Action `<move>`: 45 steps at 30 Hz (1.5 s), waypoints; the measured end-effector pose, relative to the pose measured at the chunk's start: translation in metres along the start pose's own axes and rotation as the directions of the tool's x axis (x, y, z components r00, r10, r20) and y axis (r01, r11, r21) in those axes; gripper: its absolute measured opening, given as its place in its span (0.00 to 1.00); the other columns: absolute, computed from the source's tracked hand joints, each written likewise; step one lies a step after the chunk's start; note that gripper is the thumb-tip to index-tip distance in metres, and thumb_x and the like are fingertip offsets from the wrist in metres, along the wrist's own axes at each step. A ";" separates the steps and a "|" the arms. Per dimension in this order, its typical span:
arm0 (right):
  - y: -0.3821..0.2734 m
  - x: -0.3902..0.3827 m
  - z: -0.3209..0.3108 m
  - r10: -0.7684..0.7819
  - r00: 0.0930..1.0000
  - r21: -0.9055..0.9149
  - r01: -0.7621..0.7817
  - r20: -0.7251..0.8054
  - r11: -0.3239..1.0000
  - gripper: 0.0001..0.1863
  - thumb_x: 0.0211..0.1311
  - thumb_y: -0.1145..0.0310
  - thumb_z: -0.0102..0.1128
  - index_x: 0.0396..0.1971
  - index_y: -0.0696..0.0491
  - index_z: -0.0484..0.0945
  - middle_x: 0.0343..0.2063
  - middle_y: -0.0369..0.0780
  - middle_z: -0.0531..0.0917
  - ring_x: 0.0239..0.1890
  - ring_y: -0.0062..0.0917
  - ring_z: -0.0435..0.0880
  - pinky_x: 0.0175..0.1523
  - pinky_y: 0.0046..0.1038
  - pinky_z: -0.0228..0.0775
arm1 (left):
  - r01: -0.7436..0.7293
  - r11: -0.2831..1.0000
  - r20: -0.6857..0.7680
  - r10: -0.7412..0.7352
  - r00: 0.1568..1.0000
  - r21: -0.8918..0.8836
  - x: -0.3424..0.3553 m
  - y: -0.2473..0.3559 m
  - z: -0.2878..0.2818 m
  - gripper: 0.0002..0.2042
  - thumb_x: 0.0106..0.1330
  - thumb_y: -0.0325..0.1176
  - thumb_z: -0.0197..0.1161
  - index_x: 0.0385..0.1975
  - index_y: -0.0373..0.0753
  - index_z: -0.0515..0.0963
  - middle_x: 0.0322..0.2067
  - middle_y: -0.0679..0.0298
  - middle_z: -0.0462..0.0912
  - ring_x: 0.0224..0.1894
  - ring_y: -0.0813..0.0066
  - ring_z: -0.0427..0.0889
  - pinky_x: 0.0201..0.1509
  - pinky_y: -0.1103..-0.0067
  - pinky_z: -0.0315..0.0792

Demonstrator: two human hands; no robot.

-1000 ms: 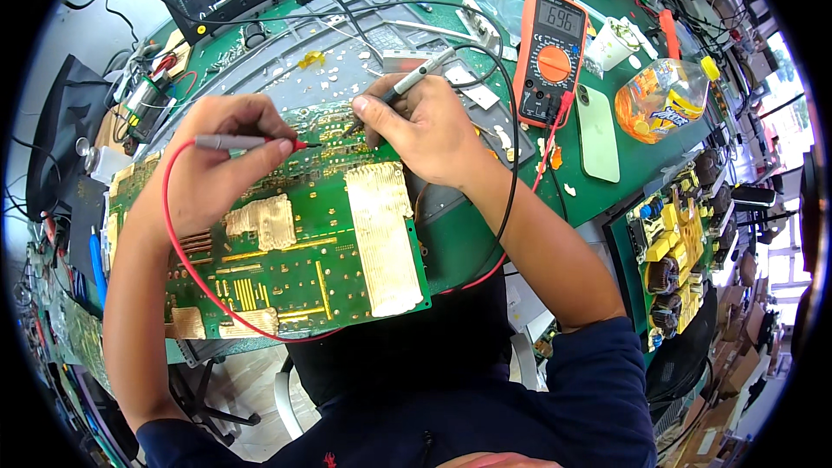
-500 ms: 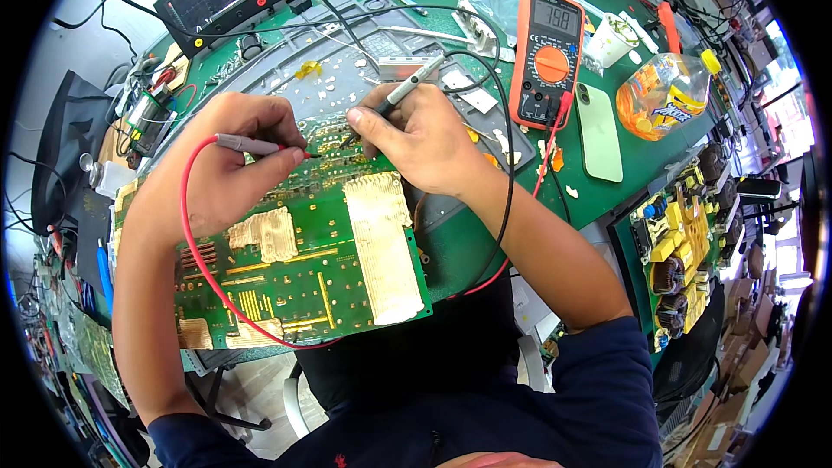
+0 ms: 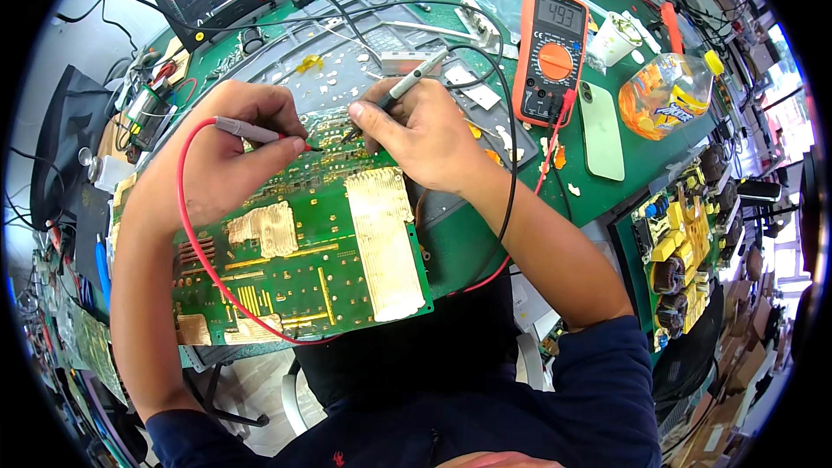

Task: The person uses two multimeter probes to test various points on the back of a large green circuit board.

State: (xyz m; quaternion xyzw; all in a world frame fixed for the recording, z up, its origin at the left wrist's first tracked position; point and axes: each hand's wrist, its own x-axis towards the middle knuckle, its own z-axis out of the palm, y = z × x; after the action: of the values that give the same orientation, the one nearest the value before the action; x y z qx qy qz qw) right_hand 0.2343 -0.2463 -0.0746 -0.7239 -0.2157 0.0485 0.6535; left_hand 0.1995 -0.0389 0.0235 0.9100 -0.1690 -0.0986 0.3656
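My left hand (image 3: 227,160) is closed on a grey test probe (image 3: 245,131) with a red lead, its tip down at the solder-side components of a large green circuit board (image 3: 290,273). My right hand (image 3: 416,134) is closed on a second grey probe (image 3: 414,75) with a black lead, angled down at the board just right of the red tip. Whether either tip touches metal is too small to tell. The board carries broad tinned copper patches (image 3: 380,251). An orange multimeter (image 3: 550,52) with its display lit lies behind my right hand.
A grey mat (image 3: 334,35) lies beneath. A bench meter with screen (image 3: 217,0) stands back left. Right are a pale green phone (image 3: 601,134), plastic bottle (image 3: 659,100), white cup (image 3: 614,42) and component-laden board (image 3: 672,260). Cables cross the green bench (image 3: 459,251).
The digits on the multimeter's display have changed. My hands keep their grips on both probes and show only slight shifts, along with the whole view.
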 end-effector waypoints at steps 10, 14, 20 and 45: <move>0.003 0.000 0.000 -0.021 1.000 -0.042 0.021 -0.020 0.999 0.14 0.63 0.66 0.57 0.22 0.60 0.76 0.13 0.37 0.76 0.17 0.18 0.73 0.25 0.26 0.64 | -0.026 0.998 0.062 0.022 0.998 0.064 0.003 0.006 -0.004 0.03 0.57 0.22 0.60 0.25 0.30 0.76 0.23 0.63 0.81 0.30 0.80 0.77 0.36 0.81 0.69; -0.003 0.000 0.000 -0.020 1.000 -0.060 0.019 -0.017 0.998 0.14 0.63 0.66 0.57 0.23 0.61 0.76 0.14 0.37 0.76 0.17 0.19 0.73 0.25 0.26 0.63 | -0.054 0.996 0.035 0.051 0.998 0.074 0.003 0.000 -0.002 0.03 0.56 0.23 0.61 0.25 0.30 0.76 0.23 0.63 0.79 0.28 0.79 0.75 0.34 0.80 0.69; -0.002 0.001 0.002 -0.042 0.999 -0.068 0.040 -0.033 0.997 0.13 0.62 0.66 0.57 0.24 0.61 0.77 0.14 0.38 0.76 0.17 0.21 0.72 0.26 0.27 0.64 | -0.149 0.987 -0.009 0.150 0.989 0.067 0.003 -0.005 0.000 0.02 0.56 0.21 0.61 0.24 0.31 0.75 0.22 0.63 0.78 0.28 0.80 0.75 0.34 0.81 0.68; -0.001 -0.001 0.003 -0.053 0.998 -0.088 0.050 -0.034 0.995 0.15 0.65 0.61 0.59 0.27 0.60 0.78 0.16 0.34 0.78 0.19 0.12 0.73 0.23 0.18 0.59 | -0.277 0.960 0.022 0.278 0.960 -0.034 -0.001 -0.024 -0.009 0.04 0.59 0.24 0.60 0.25 0.31 0.74 0.22 0.64 0.78 0.27 0.82 0.75 0.32 0.83 0.68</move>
State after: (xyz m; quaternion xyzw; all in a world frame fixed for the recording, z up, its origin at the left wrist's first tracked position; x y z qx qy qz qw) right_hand 0.2322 -0.2440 -0.0742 -0.7467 -0.2243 0.0088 0.6261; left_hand 0.2068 -0.0166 0.0127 0.8702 -0.2981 -0.0610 0.3875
